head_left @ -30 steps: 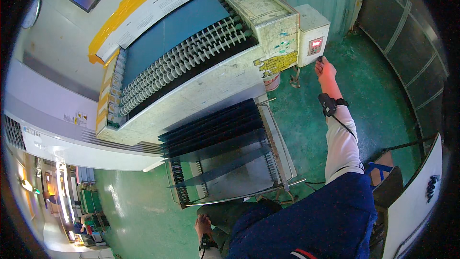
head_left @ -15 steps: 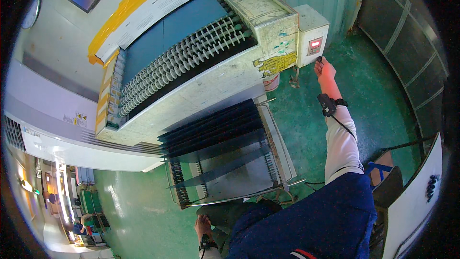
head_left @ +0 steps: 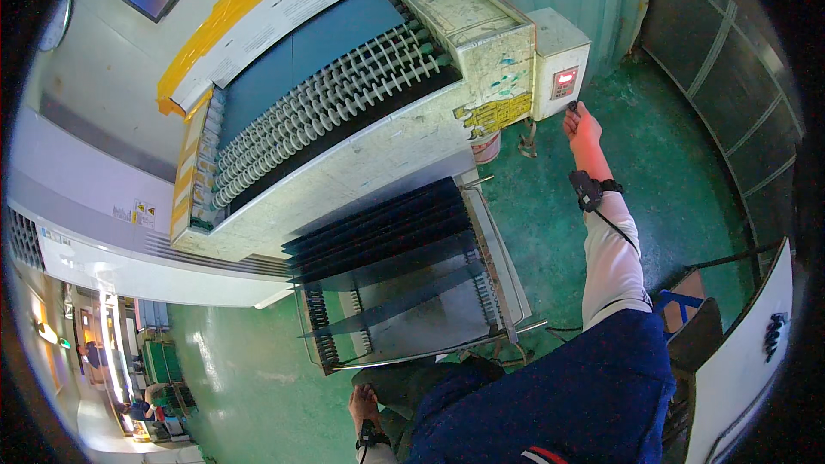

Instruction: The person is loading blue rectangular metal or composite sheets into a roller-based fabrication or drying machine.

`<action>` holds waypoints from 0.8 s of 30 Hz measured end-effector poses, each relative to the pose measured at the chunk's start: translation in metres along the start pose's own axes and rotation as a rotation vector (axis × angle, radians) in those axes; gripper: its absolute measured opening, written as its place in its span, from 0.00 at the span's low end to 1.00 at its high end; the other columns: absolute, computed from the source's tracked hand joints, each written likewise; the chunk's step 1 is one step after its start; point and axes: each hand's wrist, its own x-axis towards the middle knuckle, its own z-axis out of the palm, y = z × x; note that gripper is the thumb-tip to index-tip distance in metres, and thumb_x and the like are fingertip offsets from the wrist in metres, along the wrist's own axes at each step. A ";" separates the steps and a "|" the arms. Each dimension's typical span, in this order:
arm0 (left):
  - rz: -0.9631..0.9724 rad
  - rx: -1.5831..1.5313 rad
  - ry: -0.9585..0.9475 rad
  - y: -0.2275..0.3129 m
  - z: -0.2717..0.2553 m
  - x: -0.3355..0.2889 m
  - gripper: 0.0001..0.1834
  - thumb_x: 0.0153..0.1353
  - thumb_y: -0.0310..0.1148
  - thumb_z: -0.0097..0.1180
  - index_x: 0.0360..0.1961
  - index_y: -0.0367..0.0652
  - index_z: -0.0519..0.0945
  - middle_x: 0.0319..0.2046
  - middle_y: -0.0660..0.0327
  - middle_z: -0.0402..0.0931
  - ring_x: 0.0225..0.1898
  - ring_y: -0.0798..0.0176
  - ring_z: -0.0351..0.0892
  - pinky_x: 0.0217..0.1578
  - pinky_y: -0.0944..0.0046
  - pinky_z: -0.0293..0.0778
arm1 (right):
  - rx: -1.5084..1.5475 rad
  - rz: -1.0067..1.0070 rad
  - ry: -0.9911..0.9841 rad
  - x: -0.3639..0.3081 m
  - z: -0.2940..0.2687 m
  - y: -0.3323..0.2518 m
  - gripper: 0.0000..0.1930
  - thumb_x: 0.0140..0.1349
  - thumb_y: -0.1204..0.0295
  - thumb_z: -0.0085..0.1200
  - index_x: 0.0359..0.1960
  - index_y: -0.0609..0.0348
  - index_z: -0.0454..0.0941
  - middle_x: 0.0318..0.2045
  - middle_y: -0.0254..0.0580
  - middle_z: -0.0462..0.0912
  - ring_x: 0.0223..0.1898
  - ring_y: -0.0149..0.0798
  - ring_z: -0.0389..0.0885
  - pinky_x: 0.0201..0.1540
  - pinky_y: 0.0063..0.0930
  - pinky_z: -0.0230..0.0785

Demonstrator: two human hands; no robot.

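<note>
My right hand (head_left: 583, 126) reaches forward with its fingers closed on a small black knob (head_left: 573, 106) low on a white control box (head_left: 560, 51). A red-lit display (head_left: 565, 79) sits just above the knob. At the lower middle, my left hand (head_left: 364, 404) rests by my dark-trousered leg, its fingers curled in and no object visible in them. Left of the box, a roller conveyor machine (head_left: 344, 155) carries a blue panel (head_left: 318, 51) behind its rows of ringed rollers (head_left: 326, 107). Between me and the machine stands a slotted rack (head_left: 507, 262) with several dark panels (head_left: 378, 228) in it.
A white-topped table (head_left: 739, 361) with a black coiled item lies at right, beside a dark chair (head_left: 698, 339). Dark framed panels (head_left: 713, 77) line the right wall. Cables cross the green floor (head_left: 249, 361) near the rack. People work far off at lower left.
The blue panel's near edge lies slightly farther back, baring more of the rollers. The lit display looks different. Both my hands stay where they were.
</note>
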 end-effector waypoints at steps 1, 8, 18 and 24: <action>-0.001 0.000 0.002 0.000 0.000 -0.001 0.09 0.65 0.34 0.55 0.35 0.39 0.73 0.29 0.57 0.75 0.24 0.62 0.73 0.18 0.66 0.68 | -0.029 -0.012 0.054 -0.002 0.002 0.001 0.12 0.64 0.65 0.56 0.30 0.60 0.70 0.21 0.40 0.78 0.14 0.31 0.69 0.14 0.23 0.56; -0.023 0.037 -0.074 0.000 0.001 0.008 0.10 0.67 0.37 0.51 0.38 0.42 0.74 0.30 0.59 0.77 0.26 0.62 0.74 0.23 0.65 0.71 | -0.006 -0.018 -0.044 0.004 -0.017 0.004 0.12 0.66 0.62 0.54 0.27 0.55 0.72 0.20 0.34 0.76 0.14 0.29 0.66 0.16 0.21 0.61; 0.340 0.762 -0.120 0.011 0.006 -0.007 0.09 0.65 0.35 0.53 0.36 0.39 0.77 0.30 0.60 0.77 0.25 0.66 0.74 0.22 0.65 0.69 | -0.496 0.038 -0.458 -0.217 0.055 0.045 0.10 0.64 0.65 0.56 0.32 0.57 0.75 0.25 0.36 0.79 0.26 0.29 0.76 0.29 0.23 0.70; 0.330 0.279 -0.171 0.021 0.036 -0.024 0.11 0.66 0.34 0.53 0.40 0.35 0.76 0.31 0.58 0.78 0.26 0.64 0.77 0.26 0.66 0.75 | -0.785 -0.045 -0.996 -0.329 0.087 0.088 0.07 0.64 0.70 0.55 0.36 0.63 0.77 0.27 0.35 0.80 0.31 0.26 0.77 0.34 0.23 0.71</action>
